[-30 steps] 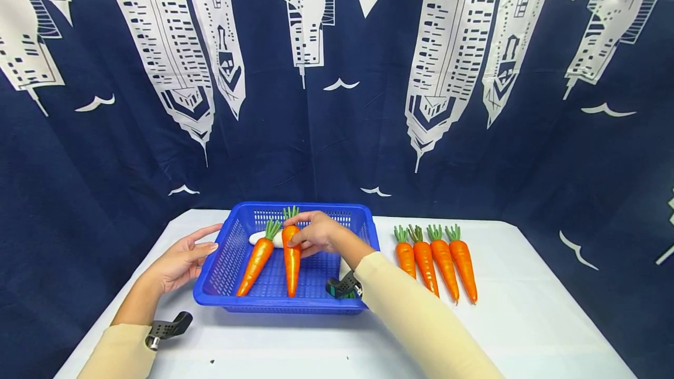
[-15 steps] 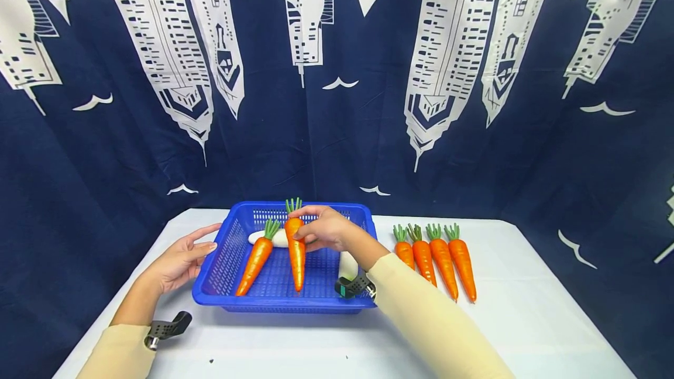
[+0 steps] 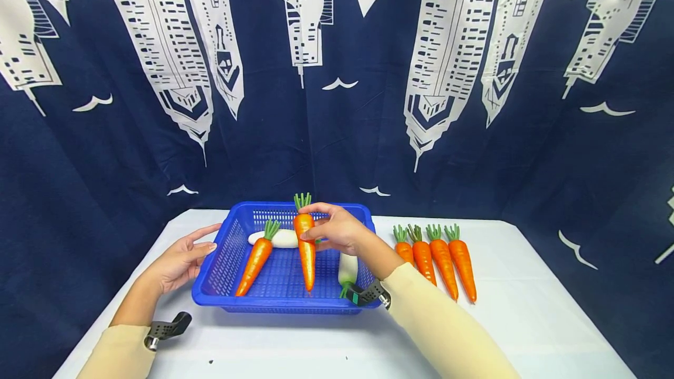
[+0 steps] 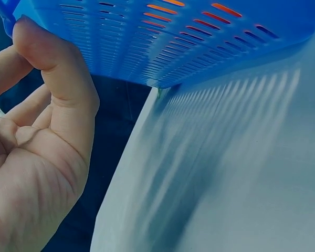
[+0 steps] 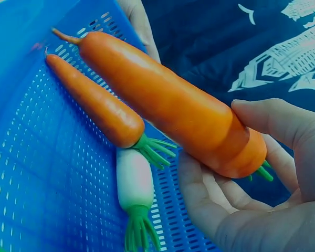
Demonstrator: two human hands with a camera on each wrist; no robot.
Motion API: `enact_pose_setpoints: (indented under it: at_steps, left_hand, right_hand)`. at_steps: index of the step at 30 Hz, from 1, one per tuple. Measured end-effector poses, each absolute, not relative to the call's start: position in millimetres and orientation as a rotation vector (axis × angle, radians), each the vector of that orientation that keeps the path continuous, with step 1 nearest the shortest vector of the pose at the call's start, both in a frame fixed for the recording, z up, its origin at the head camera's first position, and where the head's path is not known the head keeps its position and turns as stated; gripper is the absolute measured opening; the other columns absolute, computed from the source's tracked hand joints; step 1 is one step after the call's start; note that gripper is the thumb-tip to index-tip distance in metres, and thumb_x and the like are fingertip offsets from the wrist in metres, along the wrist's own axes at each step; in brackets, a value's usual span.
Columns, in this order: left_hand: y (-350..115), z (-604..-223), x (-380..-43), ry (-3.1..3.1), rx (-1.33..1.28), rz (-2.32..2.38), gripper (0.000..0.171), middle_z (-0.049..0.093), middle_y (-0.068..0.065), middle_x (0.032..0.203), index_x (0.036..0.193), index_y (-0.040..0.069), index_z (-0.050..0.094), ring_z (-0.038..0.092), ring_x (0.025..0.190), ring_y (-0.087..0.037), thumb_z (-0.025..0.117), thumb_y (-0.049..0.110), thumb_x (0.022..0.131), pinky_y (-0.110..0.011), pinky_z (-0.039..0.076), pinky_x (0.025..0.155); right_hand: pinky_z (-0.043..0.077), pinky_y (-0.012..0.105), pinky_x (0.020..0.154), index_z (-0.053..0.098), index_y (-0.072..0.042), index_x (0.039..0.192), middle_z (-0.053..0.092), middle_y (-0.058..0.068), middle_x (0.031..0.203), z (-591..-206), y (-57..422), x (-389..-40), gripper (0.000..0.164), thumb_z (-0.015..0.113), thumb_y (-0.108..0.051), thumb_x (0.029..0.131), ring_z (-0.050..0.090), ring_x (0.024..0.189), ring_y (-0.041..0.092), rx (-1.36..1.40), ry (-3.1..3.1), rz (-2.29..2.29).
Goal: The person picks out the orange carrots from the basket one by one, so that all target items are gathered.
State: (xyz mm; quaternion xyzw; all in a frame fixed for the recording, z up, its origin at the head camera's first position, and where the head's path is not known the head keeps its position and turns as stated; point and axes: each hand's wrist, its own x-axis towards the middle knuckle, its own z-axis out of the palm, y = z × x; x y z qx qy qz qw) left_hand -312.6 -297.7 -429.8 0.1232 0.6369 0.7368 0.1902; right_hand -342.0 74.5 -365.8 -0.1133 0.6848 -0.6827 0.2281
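My right hand [image 3: 339, 230] pinches a large orange carrot [image 3: 307, 238] near its green top and holds it point-down over the blue basket [image 3: 197, 294]. In the right wrist view, thumb and fingers lie around the thick end of this carrot [image 5: 168, 102]. At the basket's left side, my left hand [image 3: 181, 259] holds the rim, its thumb on the edge. Another carrot [image 3: 255, 265] lies inside at the left. One white radish [image 3: 281, 238] lies crosswise at the back of the basket, and a second white radish [image 3: 347, 268] lies at the right, partly covered by the right wrist's camera.
Several carrots [image 3: 460, 268] lie side by side on the white table [image 3: 526, 309], right of the basket; my right sleeve [image 3: 442, 314] covers part of them. A dark blue cloth [image 3: 347, 133] with white building prints hangs behind the table.
My right hand has lifted the carrot slightly and carried it to the right, away from the carrot at the left. More of both radishes shows now. My left hand has stayed at the rim.
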Motion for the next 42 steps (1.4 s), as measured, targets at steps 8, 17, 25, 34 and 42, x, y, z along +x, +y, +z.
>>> enact_pose_setpoints:
  at_steps: [8,17,25,34,42]
  left_hand:
    - [-298,-430,-313,1.81,0.342,2.068,0.062,0.073,0.0,0.113,0.162,0.011,0.017,0.075,0.094,-0.015,0.049,0.01,0.108,-0.034,0.064,0.085]
    - [-298,-432,-313,1.779,0.355,2.087,0.058,0.072,0.0,0.113,0.16,0.013,0.02,0.075,0.095,-0.015,0.047,0.008,0.109,-0.035,0.064,0.086]
    - [-299,-432,-314,1.806,0.312,2.075,0.065,0.073,0.001,0.114,0.163,0.011,0.014,0.075,0.097,-0.015,0.048,0.01,0.109,-0.035,0.063,0.087]
    - [-299,-432,-316,1.813,0.297,2.061,0.064,0.073,0.002,0.113,0.164,0.014,0.017,0.075,0.096,-0.014,0.049,0.011,0.108,-0.034,0.063,0.088]
    - [-299,-430,-313,1.793,0.317,2.071,0.061,0.073,0.001,0.113,0.162,0.015,0.02,0.075,0.095,-0.014,0.049,0.01,0.108,-0.033,0.063,0.087]
  right_hand:
    - [0.059,0.054,0.096,0.055,-0.007,0.146,0.07,0.015,0.115,-361,91,-336,0.064,0.072,0.007,0.086,0.072,0.098,0.026,-0.339,1.881,-1.967]
    - [0.061,0.055,0.09,0.054,-0.01,0.147,0.068,0.014,0.119,-362,113,-327,0.062,0.07,0.006,0.089,0.071,0.101,0.025,-0.346,1.881,-2.011]
    - [0.058,0.061,0.093,0.054,-0.009,0.145,0.072,0.013,0.114,-364,131,-323,0.06,0.07,0.007,0.089,0.073,0.097,0.027,-0.337,1.872,-2.083]
    - [0.063,0.05,0.088,0.055,-0.01,0.146,0.068,0.017,0.124,-366,148,-319,0.061,0.072,0.005,0.089,0.071,0.102,0.027,-0.294,1.917,-2.076]
    - [0.062,0.05,0.09,0.056,-0.013,0.145,0.058,0.02,0.134,-368,165,-309,0.059,0.073,0.001,0.09,0.069,0.107,0.028,-0.249,1.981,-2.062]
